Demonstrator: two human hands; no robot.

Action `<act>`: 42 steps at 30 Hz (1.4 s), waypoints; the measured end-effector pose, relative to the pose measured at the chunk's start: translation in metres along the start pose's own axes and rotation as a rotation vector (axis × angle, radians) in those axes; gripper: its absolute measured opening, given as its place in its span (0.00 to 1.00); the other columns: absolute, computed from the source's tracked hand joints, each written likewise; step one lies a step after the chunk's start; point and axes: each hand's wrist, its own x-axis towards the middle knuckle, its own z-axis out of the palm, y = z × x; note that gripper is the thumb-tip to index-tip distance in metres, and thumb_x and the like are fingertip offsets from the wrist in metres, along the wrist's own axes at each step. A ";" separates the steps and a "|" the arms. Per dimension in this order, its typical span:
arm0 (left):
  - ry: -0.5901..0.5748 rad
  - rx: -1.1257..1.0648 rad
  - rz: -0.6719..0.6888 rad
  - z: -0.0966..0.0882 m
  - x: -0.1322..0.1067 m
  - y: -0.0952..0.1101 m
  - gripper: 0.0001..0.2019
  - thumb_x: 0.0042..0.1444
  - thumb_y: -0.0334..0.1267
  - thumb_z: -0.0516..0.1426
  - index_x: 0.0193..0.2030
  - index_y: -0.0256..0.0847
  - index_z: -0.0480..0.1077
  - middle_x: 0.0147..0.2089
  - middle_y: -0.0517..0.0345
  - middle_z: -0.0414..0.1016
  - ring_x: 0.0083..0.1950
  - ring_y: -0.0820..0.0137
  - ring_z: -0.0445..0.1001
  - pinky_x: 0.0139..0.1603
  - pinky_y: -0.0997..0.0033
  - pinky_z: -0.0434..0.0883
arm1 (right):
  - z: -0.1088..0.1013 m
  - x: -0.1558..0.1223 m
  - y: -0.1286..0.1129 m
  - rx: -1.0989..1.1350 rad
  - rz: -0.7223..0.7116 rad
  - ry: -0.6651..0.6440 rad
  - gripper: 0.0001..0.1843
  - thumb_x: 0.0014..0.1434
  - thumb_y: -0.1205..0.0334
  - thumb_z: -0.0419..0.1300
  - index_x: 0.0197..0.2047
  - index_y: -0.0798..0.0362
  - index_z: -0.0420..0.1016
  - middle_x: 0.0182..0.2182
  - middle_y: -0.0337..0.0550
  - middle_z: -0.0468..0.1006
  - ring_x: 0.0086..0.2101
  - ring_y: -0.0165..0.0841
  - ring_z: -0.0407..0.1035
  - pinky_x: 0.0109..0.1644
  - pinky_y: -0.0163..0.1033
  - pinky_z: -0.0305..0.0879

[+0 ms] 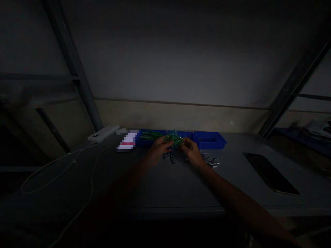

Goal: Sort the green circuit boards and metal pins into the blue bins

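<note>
The green board is held up between both hands at the far middle of the grey worktop, just in front of a row of blue trays. The left hand grips its left edge with fingers curled and thumb pressed on top. The right hand pinches its right edge the same way, so both hands are closed on the board and it sits clear of the surface.

Just below the hands, 2 or 3 small dark cylinders lie on the worktop. To the right of the right hand a scatter of thin metal pins lies near the trays.

No writing can be read. A white-and-red patch left of the trays is blurred into blocks, and the board's surface is too small and dim to show any marking.

The scene is very dark (only the strip around the hands is lit). The left tray holds something green that I cannot make out. A flat dark slab, like a phone, lies face up to the right, well apart from the hands. A white block at the far left trails a pale cable that loops toward the near edge. Both forearms run out of the bottom of the view.
</note>
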 end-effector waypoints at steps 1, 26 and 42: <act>0.002 -0.006 -0.004 0.001 0.000 0.000 0.14 0.47 0.40 0.62 0.41 0.39 0.73 0.43 0.52 0.76 0.39 0.68 0.74 0.35 0.73 0.68 | 0.001 0.000 0.000 0.000 -0.005 0.001 0.12 0.43 0.54 0.60 0.27 0.53 0.65 0.20 0.33 0.65 0.22 0.26 0.59 0.27 0.32 0.55; 0.388 0.922 0.449 -0.072 0.009 0.035 0.18 0.51 0.36 0.56 0.51 0.41 0.66 0.43 0.54 0.75 0.43 0.65 0.73 0.42 0.70 0.68 | -0.004 0.002 0.004 -0.215 -0.114 -0.006 0.14 0.50 0.50 0.57 0.25 0.52 0.63 0.20 0.33 0.61 0.23 0.26 0.57 0.27 0.33 0.55; 0.296 1.173 0.317 -0.090 0.018 0.017 0.08 0.50 0.33 0.55 0.38 0.42 0.72 0.37 0.52 0.78 0.40 0.62 0.75 0.41 0.66 0.68 | -0.012 0.000 -0.011 -0.331 -0.156 0.013 0.04 0.44 0.63 0.53 0.21 0.53 0.64 0.19 0.34 0.64 0.23 0.27 0.59 0.29 0.33 0.55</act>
